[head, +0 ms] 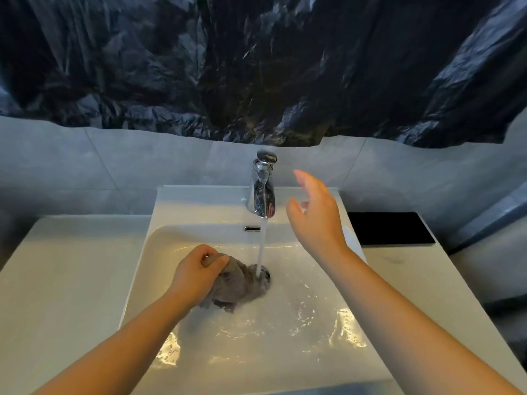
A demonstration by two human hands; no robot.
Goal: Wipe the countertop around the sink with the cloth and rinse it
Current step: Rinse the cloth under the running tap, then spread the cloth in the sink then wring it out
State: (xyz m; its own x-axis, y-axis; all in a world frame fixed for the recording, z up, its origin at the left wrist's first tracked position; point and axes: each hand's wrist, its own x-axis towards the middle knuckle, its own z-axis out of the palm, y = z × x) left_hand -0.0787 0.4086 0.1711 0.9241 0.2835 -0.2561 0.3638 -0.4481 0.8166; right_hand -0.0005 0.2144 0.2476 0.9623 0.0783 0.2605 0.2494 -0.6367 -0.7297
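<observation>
A wet grey cloth [242, 283] lies bunched in the white sink [159, 252], its far end over the drain. My left hand [196, 272] grips the cloth's near end. Water runs in a steady stream [262, 246] from the chrome tap [262, 189] onto the cloth. My right hand [316, 215] hovers just right of the tap spout with relaxed fingers, holding nothing. The pale countertop [65, 280] spreads left of the sink and continues on the right [405, 269].
A flat black rectangle [390, 228] lies on the counter at the back right. Grey wall tiles [114, 166] rise behind the sink, with dark crinkled plastic sheeting [256, 67] hanging above. Water pools and ripples in the basin.
</observation>
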